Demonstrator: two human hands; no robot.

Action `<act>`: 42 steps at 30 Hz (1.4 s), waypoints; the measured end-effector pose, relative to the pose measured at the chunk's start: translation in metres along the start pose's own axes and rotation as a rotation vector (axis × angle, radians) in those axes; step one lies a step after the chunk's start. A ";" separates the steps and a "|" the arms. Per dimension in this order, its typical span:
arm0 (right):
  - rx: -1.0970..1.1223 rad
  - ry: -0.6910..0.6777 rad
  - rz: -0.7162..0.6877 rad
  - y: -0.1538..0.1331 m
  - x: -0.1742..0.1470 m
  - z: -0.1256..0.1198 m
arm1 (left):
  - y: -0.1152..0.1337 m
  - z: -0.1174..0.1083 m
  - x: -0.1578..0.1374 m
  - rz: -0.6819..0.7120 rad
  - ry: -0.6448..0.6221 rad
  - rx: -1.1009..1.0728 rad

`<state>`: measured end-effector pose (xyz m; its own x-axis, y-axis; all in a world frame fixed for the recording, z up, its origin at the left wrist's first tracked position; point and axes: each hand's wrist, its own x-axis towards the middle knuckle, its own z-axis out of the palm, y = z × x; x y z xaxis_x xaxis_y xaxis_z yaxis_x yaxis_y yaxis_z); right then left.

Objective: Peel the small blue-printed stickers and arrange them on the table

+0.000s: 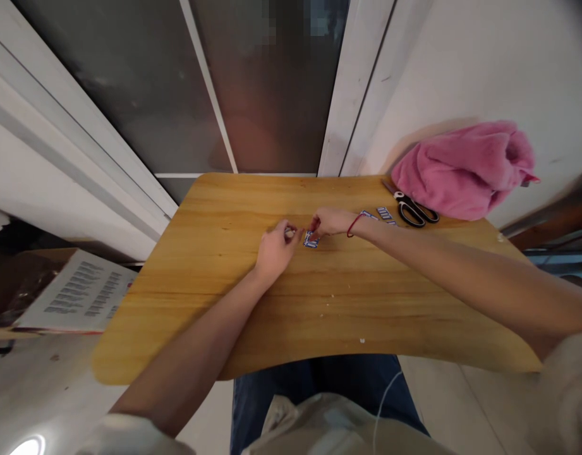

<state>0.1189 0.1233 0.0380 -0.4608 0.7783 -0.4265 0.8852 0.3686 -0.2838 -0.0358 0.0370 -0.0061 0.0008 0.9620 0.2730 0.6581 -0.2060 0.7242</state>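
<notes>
On the wooden table, a small blue-and-white cut-out piece point(311, 239) lies between my two hands. My left hand point(276, 248) rests just left of it, its thumb and fingers pinched together around something small and pale that I cannot make out. From the right, my right hand point(332, 222), with a red cord at the wrist, has its fingers closed on the upper edge of the cut-out piece. More blue-and-white pieces point(383, 213) lie beyond my right wrist, partly hidden by it.
Black-handled scissors point(412, 210) lie at the back right beside a pink plush cloth point(461, 167). White crumbs point(362, 340) dot the wooden table point(186, 253) near its curved front edge. A glazed door point(272, 95) stands behind. A box with a printed sheet point(79, 294) is at the left.
</notes>
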 end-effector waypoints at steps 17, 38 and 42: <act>-0.048 0.067 -0.028 -0.010 -0.009 0.001 | -0.004 0.001 0.001 0.032 0.008 0.001; 0.650 0.357 -0.166 0.028 -0.045 0.049 | 0.004 0.002 -0.006 0.089 -0.226 -0.090; 0.871 0.426 -0.248 0.026 -0.062 0.074 | 0.012 0.005 -0.015 0.219 -0.318 -0.010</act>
<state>0.1660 0.0472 -0.0067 -0.4137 0.9101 0.0251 0.3336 0.1772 -0.9259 -0.0246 0.0214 -0.0047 0.3753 0.9021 0.2129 0.6087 -0.4131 0.6774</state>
